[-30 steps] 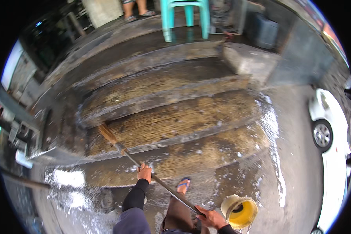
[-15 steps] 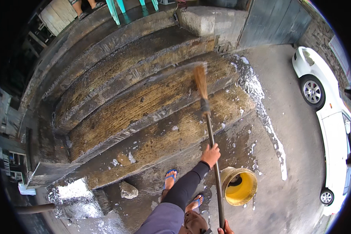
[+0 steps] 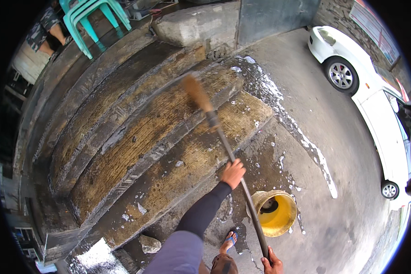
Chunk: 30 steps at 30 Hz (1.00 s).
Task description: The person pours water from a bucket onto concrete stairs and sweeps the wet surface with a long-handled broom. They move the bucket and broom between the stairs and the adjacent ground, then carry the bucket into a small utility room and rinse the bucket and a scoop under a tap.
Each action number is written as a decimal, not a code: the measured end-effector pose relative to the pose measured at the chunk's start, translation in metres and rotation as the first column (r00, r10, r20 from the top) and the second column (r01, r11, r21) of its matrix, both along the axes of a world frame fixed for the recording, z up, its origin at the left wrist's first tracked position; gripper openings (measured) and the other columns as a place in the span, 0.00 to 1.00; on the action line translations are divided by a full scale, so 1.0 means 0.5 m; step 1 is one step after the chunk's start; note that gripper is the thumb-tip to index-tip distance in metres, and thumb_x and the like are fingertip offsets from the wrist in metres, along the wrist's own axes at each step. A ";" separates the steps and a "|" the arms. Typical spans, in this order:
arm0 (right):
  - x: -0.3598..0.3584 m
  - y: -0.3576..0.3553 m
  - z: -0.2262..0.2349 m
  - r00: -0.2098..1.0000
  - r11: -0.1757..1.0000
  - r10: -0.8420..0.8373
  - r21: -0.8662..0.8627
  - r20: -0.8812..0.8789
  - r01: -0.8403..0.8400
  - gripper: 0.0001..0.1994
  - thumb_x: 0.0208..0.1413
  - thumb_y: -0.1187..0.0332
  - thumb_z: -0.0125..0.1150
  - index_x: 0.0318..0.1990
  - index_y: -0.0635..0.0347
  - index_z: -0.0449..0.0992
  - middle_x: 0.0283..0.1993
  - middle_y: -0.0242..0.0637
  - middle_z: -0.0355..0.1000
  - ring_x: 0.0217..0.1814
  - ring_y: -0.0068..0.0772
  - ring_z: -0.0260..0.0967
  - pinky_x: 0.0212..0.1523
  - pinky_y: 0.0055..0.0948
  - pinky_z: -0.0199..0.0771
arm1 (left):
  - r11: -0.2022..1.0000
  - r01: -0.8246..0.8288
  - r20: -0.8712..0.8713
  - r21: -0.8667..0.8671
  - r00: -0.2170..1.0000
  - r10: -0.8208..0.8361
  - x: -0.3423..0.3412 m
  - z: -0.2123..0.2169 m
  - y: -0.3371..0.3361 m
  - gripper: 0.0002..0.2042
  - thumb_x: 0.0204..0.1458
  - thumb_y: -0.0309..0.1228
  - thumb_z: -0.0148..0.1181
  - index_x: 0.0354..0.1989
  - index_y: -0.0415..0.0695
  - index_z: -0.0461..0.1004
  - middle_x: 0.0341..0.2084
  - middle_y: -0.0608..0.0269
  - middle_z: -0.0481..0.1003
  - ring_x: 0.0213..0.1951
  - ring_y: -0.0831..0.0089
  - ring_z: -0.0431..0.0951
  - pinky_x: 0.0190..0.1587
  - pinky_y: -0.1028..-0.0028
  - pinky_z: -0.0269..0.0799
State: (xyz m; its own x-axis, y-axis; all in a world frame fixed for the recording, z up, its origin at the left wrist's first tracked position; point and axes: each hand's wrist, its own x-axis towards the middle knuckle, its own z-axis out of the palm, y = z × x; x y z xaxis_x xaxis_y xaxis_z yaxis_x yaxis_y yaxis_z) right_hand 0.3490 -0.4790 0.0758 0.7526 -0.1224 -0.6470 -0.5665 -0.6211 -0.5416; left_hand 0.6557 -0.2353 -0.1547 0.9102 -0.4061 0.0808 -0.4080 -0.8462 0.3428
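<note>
I see left hand, nearer brown bristles, and right hand gripping long grey-handled broom, slanting forward-left past yellow round bucket.

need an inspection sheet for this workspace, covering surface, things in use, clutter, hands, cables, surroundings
Surface: patchy, wet-looking concrete steps; white suds on the ground
Things in use: broom, bristles blurred; yellow bucket, unclear dark thing inside
Clutter: stone lump near the lowest step
Hands: left hand around the broom handle, right hand lower down it
Cables: nothing clearly seen
Surroundings: white car at right; turquoise plastic stool and another person's legs at upper left
</note>
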 end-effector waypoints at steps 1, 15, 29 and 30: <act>0.021 0.026 -0.016 0.998 0.998 -0.060 0.036 0.004 0.060 0.22 0.64 0.59 0.57 0.59 0.65 0.74 0.47 0.56 0.78 0.52 0.52 0.76 0.54 0.38 0.73 | 0.999 0.034 0.001 0.009 0.999 -0.034 0.055 -0.007 -0.012 0.05 0.52 0.28 0.59 0.36 0.48 0.77 0.44 0.62 0.73 0.61 0.61 0.65 0.61 0.49 0.63; -0.219 0.210 0.038 0.777 0.827 0.562 0.165 -0.285 -0.537 0.26 0.64 0.58 0.58 0.67 0.59 0.66 0.32 0.62 0.75 0.30 0.62 0.76 0.30 0.48 0.72 | 0.953 -0.296 -0.305 0.070 0.903 0.303 -0.524 0.042 0.467 0.07 0.53 0.30 0.57 0.39 0.48 0.74 0.48 0.61 0.71 0.66 0.59 0.60 0.60 0.44 0.61; -0.391 0.427 -0.189 0.297 0.315 0.947 0.168 -0.121 -0.934 0.27 0.62 0.52 0.53 0.69 0.40 0.63 0.31 0.53 0.78 0.31 0.59 0.78 0.32 0.53 0.78 | 0.379 -0.854 -0.227 0.357 0.314 0.922 -1.169 -0.011 0.754 0.05 0.54 0.28 0.57 0.39 0.47 0.74 0.46 0.59 0.71 0.64 0.56 0.63 0.57 0.53 0.68; -0.395 0.456 -0.192 0.251 0.251 0.968 0.135 -0.021 -0.959 0.27 0.63 0.53 0.52 0.69 0.40 0.62 0.31 0.52 0.78 0.29 0.58 0.78 0.30 0.54 0.78 | 0.389 -0.787 -0.104 0.479 0.389 0.915 -1.210 -0.004 0.786 0.05 0.55 0.29 0.57 0.38 0.47 0.74 0.46 0.59 0.72 0.64 0.56 0.63 0.57 0.51 0.68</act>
State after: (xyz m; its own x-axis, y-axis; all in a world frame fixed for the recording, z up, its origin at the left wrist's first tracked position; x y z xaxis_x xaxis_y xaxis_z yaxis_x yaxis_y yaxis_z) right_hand 0.1516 -0.2511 -0.0200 0.2181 0.7067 -0.6731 0.3800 -0.6968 -0.6084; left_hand 0.0506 0.1575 -0.1569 0.7123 0.6669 -0.2187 0.6714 -0.7383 -0.0643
